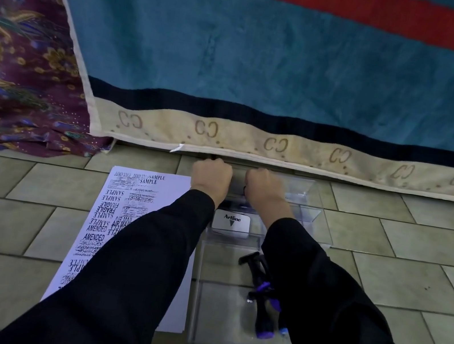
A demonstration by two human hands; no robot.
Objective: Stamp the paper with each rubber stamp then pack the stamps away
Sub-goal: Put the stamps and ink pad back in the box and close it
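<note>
A white paper point(134, 216) covered with black stamp prints lies on the tiled floor at the left. To its right stands a clear plastic box point(200, 287) with compartments. It holds a white Artline ink pad point(231, 222) and two black and purple stamps point(260, 279) point(266, 325). My left hand point(211, 176) and my right hand point(264, 191) are fists side by side over the far end of the box. Both curl around a dark stamp point(237, 181) that shows only between them. My sleeves hide part of the paper and the box.
A hanging blue, red and cream blanket point(266, 73) ends just beyond my hands. Purple patterned cloth point(13, 61) lies at the far left. Green floor tiles point(412, 278) spread to the right of the box.
</note>
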